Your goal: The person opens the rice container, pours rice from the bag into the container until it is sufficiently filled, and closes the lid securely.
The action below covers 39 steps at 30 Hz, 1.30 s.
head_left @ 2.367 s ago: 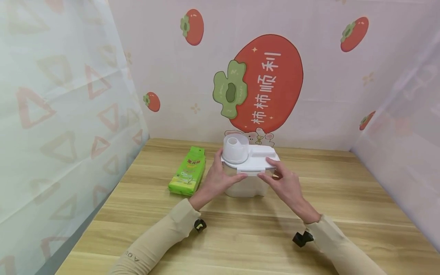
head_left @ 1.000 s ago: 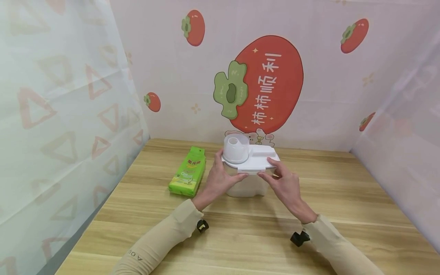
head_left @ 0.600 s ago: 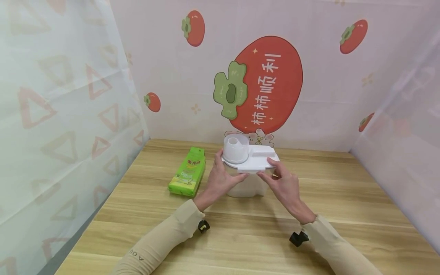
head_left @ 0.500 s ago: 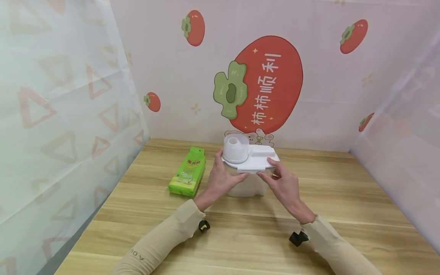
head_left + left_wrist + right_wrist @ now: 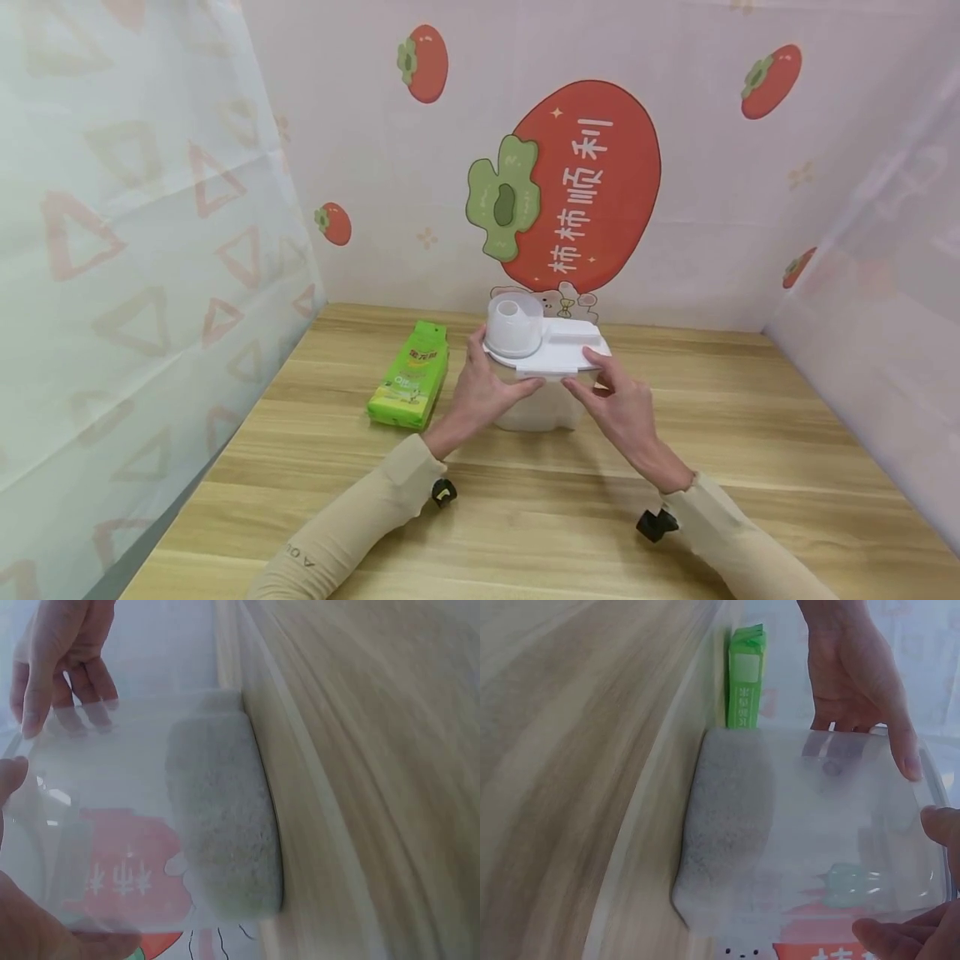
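A clear plastic container (image 5: 543,408) with a white lid (image 5: 558,354) stands on the wooden table (image 5: 525,517). A round translucent cup (image 5: 514,325) sits on the lid's left part. My left hand (image 5: 491,379) grips the container's left side, thumb under the lid's front edge. My right hand (image 5: 603,387) holds the right front corner, index finger on the lid and thumb below it. In the wrist views a white grainy layer (image 5: 225,817) fills the bottom of the container (image 5: 810,840). The right hand (image 5: 60,652) and the left hand (image 5: 862,682) show through and beside the clear wall.
A green packet (image 5: 411,375) lies flat just left of the container, also the green packet (image 5: 746,675) in the right wrist view. Printed fabric walls close the table in at the back, left and right. Bare wood lies in front of the hands.
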### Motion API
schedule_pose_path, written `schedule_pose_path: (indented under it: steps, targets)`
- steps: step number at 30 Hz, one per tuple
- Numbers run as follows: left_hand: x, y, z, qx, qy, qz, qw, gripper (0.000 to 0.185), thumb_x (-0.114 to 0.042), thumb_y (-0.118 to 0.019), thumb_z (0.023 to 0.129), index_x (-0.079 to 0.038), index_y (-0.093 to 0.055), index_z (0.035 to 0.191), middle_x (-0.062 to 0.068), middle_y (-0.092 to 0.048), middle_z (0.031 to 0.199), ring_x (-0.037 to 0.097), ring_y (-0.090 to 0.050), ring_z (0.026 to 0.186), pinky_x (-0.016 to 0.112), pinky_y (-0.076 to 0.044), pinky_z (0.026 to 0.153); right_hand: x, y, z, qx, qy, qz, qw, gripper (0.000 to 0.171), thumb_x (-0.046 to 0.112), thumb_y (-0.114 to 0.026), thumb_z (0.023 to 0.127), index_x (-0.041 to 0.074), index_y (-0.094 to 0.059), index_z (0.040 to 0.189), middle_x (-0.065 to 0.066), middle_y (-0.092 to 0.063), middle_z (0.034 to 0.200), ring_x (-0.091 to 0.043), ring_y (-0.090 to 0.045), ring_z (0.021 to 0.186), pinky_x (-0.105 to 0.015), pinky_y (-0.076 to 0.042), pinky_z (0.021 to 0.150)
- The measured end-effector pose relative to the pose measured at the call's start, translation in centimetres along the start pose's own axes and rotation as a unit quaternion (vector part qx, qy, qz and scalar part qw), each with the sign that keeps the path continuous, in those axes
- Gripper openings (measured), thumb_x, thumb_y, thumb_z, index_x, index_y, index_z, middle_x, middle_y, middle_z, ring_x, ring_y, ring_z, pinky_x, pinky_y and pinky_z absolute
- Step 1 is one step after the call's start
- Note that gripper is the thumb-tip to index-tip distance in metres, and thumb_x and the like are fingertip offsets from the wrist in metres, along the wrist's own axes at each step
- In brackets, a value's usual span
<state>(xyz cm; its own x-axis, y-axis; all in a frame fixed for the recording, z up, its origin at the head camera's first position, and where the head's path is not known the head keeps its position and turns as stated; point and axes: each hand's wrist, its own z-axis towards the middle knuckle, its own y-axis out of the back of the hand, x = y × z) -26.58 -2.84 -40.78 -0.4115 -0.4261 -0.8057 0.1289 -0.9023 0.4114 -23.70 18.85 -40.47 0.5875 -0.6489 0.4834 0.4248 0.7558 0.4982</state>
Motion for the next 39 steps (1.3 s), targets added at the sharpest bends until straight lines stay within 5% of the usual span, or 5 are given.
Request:
schedule_pose_path:
  steps: [4,11,20,29,39]
  targets:
    - [0.2,0.6,0.2,0.018,0.004,0.003,0.9998,0.114,-0.043,-0.091,0.064,-0.016,-0.019,0.148,0.010,-0.044,0.147,0.024,-0.049,0.132,0.044,-0.041,0.112,-0.4,0.4,-0.5,0.014,0.022,0.016,1.000,0.053,0.006,-0.081,0.078,0.003,-0.062,0.128,-0.022,-0.073,0.104,-0.032,-0.074,0.084,-0.031,-0.060,0.064]
    - [0.7,1.5,0.0,0.049,-0.009,-0.020,0.9985,0.113,-0.045,-0.091,0.063,-0.018,-0.020,0.146,0.009,-0.046,0.146,0.025,-0.052,0.129,0.044,-0.045,0.108,-2.0,1.9,-0.6,-0.009,0.010,0.076,0.997,0.031,-0.007,-0.063,0.088,0.001,-0.067,0.118,-0.015,-0.074,0.075,0.008,-0.063,0.065,-0.008,-0.046,0.053]
    - [1.3,2.6,0.3,0.091,-0.020,-0.017,0.9956,0.106,-0.039,-0.090,0.067,-0.017,-0.022,0.145,0.010,-0.054,0.135,0.021,-0.062,0.103,0.036,-0.053,0.087,-2.6,2.9,0.6,-0.047,-0.018,0.029,0.998,0.013,0.004,-0.057,0.095,0.000,-0.069,0.094,-0.002,-0.054,0.055,0.001,-0.046,0.047,-0.015,-0.033,0.042]
    - [1.5,3.1,0.4,0.127,-0.035,-0.042,0.9904,0.097,-0.030,-0.088,0.071,-0.014,-0.023,0.142,0.011,-0.061,0.129,0.019,-0.062,0.104,0.036,-0.054,0.089,-3.1,3.0,1.5,-0.032,-0.040,0.042,0.998,0.017,0.009,-0.056,0.098,-0.002,-0.067,0.103,-0.012,-0.065,0.086,0.006,-0.053,0.072,-0.009,-0.045,0.050]
    - [1.7,3.5,0.3,0.146,-0.043,-0.056,0.9868,0.093,-0.027,-0.087,0.073,-0.016,-0.023,0.140,0.011,-0.057,0.134,0.024,-0.061,0.117,0.034,-0.055,0.091,-3.3,2.4,1.9,0.093,-0.057,0.142,0.984,0.034,0.013,-0.040,0.106,0.007,-0.059,0.133,-0.012,-0.065,0.124,0.004,-0.058,0.099,-0.009,-0.047,0.082]
